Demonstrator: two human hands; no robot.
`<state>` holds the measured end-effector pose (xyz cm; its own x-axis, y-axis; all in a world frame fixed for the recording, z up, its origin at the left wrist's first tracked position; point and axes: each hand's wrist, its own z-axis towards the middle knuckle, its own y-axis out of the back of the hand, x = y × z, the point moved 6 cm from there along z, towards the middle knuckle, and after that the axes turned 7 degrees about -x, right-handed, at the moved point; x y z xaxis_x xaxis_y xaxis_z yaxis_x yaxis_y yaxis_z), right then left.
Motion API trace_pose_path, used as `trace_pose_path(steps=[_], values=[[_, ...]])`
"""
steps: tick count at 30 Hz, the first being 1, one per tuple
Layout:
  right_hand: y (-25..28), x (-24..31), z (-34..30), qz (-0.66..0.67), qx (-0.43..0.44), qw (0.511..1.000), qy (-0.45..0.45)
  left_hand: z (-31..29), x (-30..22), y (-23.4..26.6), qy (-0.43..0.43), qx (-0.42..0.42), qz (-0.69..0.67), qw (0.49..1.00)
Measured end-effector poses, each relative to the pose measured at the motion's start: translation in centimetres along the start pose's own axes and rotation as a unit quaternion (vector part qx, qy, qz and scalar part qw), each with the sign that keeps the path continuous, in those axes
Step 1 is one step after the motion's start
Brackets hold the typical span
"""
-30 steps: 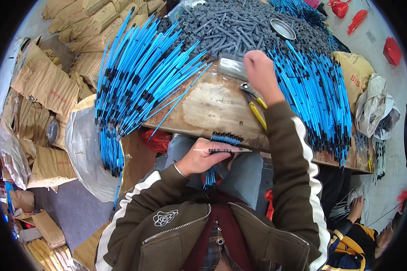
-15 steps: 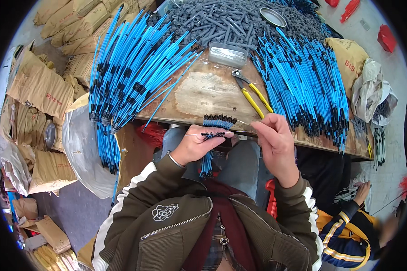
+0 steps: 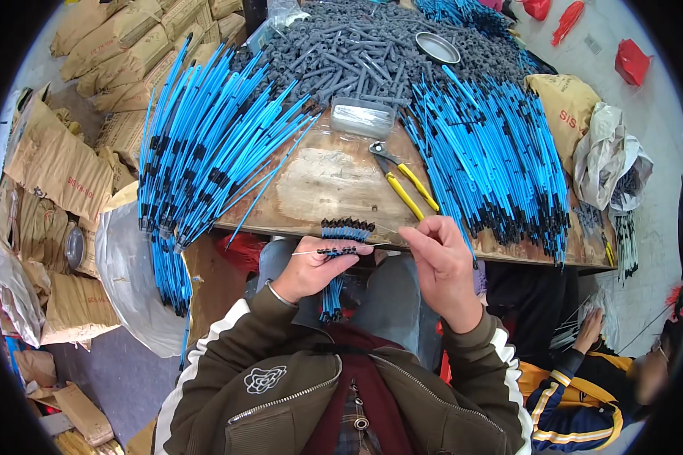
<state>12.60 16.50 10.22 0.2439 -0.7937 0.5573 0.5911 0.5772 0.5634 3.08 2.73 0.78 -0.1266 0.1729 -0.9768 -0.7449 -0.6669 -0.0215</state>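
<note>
My left hand (image 3: 309, 271) is closed round a small bunch of blue rods with black tips (image 3: 347, 230), just in front of the table edge. The lower ends of the bunch hang below the palm. A thin pale wire (image 3: 303, 252) lies across the rods and sticks out to the left of the fingers. On the other side, my right hand (image 3: 445, 265) is raised with thumb and forefinger pinched at a thin strand (image 3: 385, 229) that runs from the row of tips. Whether both strands are one piece cannot be made out.
Yellow-handled cutters (image 3: 404, 182) and a clear plastic box (image 3: 362, 118) lie on the wooden table (image 3: 319, 178). Blue rods are heaped left (image 3: 205, 152) and right (image 3: 493, 159), grey plastic pieces (image 3: 341, 45) behind. A co-worker's hand (image 3: 590, 330) is at the lower right.
The whole view has shifted, so the table and its contents sit lower and further left. Both hands keep nearly the same pose and hold.
</note>
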Motion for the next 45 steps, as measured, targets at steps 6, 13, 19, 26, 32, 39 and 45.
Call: trace_pose_path(steps=[6, 13, 19, 26, 32, 39, 45], values=[[-0.2, -0.3, 0.2, -0.020, -0.001, 1.000, 0.001, 0.4, 0.1, 0.0, 0.025, 0.005, 0.006, 1.000], [-0.3, -0.5, -0.4, -0.007, -0.013, 1.000, -0.012, 0.3, 0.1, -0.1, 0.003, -0.012, 0.013, 1.000], [0.0, -0.2, -0.5, -0.008, -0.021, 1.000, -0.011, 0.1, 0.3, 0.1, -0.009, -0.017, 0.004, 1.000], [-0.1, -0.3, -0.4, -0.015, -0.020, 1.000, -0.008, 0.3, 0.3, -0.1, -0.009, -0.007, 0.000, 1.000], [-0.3, 0.1, -0.3, -0.035, -0.018, 0.999, 0.018, 0.1, 0.3, 0.1, -0.011, -0.014, 0.002, 1.000], [-0.3, 0.2, -0.1, -0.031, -0.005, 0.999, 0.022, 0.2, 0.3, 0.1, -0.010, -0.014, 0.015, 1.000], [-0.2, 0.1, -0.2, -0.021, -0.001, 1.000, 0.009, 0.0, 0.4, 0.2, -0.012, -0.022, 0.021, 0.999]])
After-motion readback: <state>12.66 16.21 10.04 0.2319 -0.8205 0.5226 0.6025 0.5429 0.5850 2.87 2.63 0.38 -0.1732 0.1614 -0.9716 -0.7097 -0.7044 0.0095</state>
